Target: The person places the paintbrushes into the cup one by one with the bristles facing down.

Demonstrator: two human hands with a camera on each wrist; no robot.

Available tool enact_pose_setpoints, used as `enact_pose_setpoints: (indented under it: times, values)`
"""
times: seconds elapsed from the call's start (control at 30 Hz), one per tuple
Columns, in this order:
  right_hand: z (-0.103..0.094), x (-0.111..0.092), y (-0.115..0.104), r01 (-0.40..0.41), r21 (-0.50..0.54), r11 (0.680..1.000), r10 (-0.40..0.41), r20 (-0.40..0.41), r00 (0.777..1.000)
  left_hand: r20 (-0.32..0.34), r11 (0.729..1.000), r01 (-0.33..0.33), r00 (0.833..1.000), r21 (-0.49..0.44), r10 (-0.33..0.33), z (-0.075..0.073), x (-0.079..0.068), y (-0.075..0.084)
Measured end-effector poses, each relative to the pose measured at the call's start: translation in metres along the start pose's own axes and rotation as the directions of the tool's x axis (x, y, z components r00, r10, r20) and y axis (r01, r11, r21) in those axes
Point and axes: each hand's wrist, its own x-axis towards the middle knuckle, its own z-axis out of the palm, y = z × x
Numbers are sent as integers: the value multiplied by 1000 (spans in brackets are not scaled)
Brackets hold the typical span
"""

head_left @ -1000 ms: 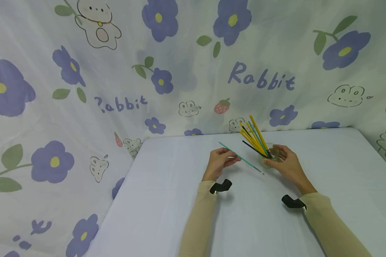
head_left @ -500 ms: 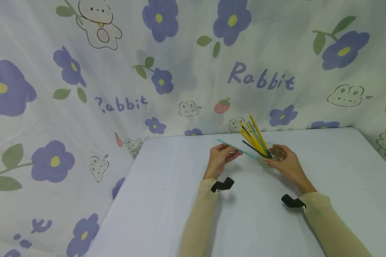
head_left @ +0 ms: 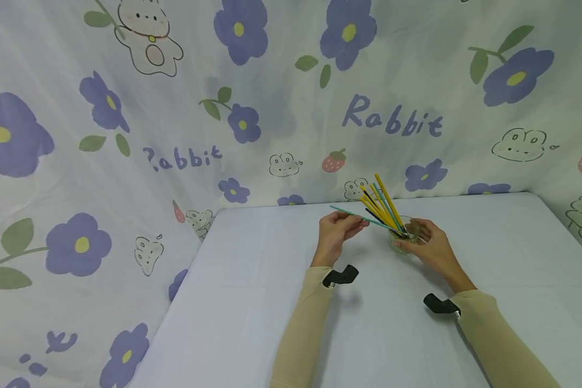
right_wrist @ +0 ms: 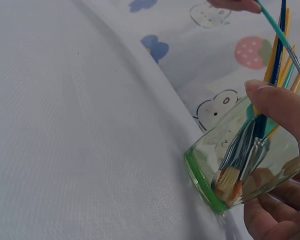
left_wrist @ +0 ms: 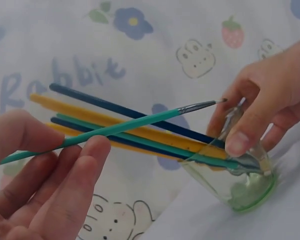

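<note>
My left hand (head_left: 336,233) pinches a teal paintbrush (left_wrist: 135,123) between thumb and fingers. Its thin bristle tip and metal ferrule point right, over the mouth of a greenish clear glass (left_wrist: 227,185) in the head view. My right hand (head_left: 431,245) grips that glass, thumb at the rim and fingers round the far side. Several yellow, dark blue and teal paintbrushes (head_left: 383,207) stand in the glass, leaning left, bristles down. Through the glass wall, the right wrist view shows pale and orange bristles (right_wrist: 229,181) near the green base.
A white cloth covers the table (head_left: 252,302). Behind it and to the left hangs a curtain (head_left: 291,97) printed with purple flowers, rabbits and lettering. Black wrist mounts (head_left: 340,276) sit on both sleeves.
My left hand has moved slightly right and up, and the teal paintbrush has swung flatter, its tip rising from beside the glass to its mouth. The right hand and glass stay in place.
</note>
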Motion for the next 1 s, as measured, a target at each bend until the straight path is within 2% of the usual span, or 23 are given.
enact_pose_setpoints:
  times: [0.4, 0.7, 1.0]
  values:
    - [1, -2, -1, 16, 3, 1000, -16, -7, 1000, 30, 998, -55, 998, 32, 54, 14, 4, 7]
    - [1, -1, 0, 9, -1, 1000, -9, -5, 1000, 19, 988, -93, 996, 126, 91, 21, 10, 9]
    - [2, -1, -2, 6, 2, 1000, -6, -2, 1000, 24, 982, -109, 994, 154, 107, 29, 14, 8]
